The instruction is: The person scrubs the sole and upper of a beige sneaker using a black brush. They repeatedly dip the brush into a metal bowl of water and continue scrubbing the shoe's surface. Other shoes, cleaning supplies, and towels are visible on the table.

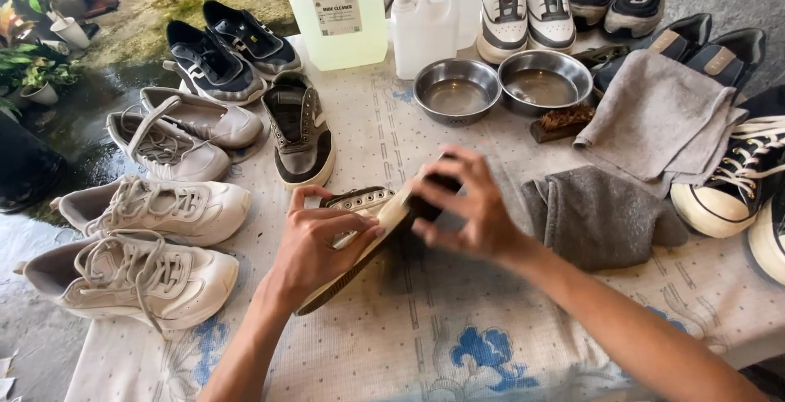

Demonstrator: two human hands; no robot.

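My left hand (315, 247) grips a low sneaker (360, 230) tilted on its side, its pale sole edge turned up over the patterned tablecloth (425, 328). My right hand (466, 202) is closed on a dark brush (429, 197) pressed against the sneaker's sole near the toe. The brush is blurred. The sneaker's matching mate (301, 128) lies flat just beyond my left hand.
White sneakers (155, 206) line the left edge, dark pairs (229, 50) sit behind. Two steel bowls (503, 87), a wooden brush (562, 121), clear and white cleaner jugs (335, 9), grey cloths (621, 165) and dark canvas shoes (736, 173) fill the right.
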